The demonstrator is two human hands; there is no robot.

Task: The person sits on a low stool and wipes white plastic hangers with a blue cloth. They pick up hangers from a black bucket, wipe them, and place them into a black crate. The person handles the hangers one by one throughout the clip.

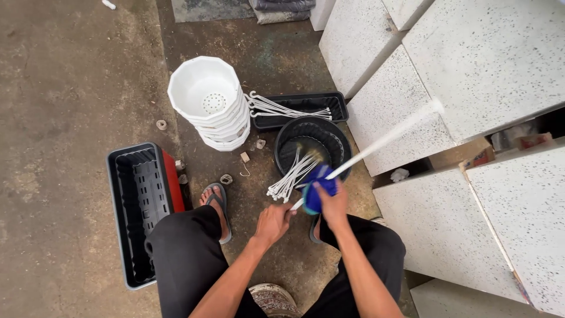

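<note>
Long white rod (382, 141) runs from the hands up toward the right, out over the round black basin (312, 147); far end blurred against the speckled white slabs (471, 70). Right hand (331, 203) is clenched around a blue cloth (318, 188) wrapped on the rod's near part. Left hand (272, 224) grips the rod's near end, fingers closed on it. A bunch of white hooked hangers (291, 176) leans over the basin's near rim, ends in yellowish liquid. More white hangers (282, 109) lie across a black rectangular tray (303, 109) just behind the basin. Stack of white pots (212, 103) sits left of it, on the concrete floor (70, 88). Black planter box (138, 206) with a red side lies near the left knee. Foot in a sandal (218, 206) beside it.
</note>
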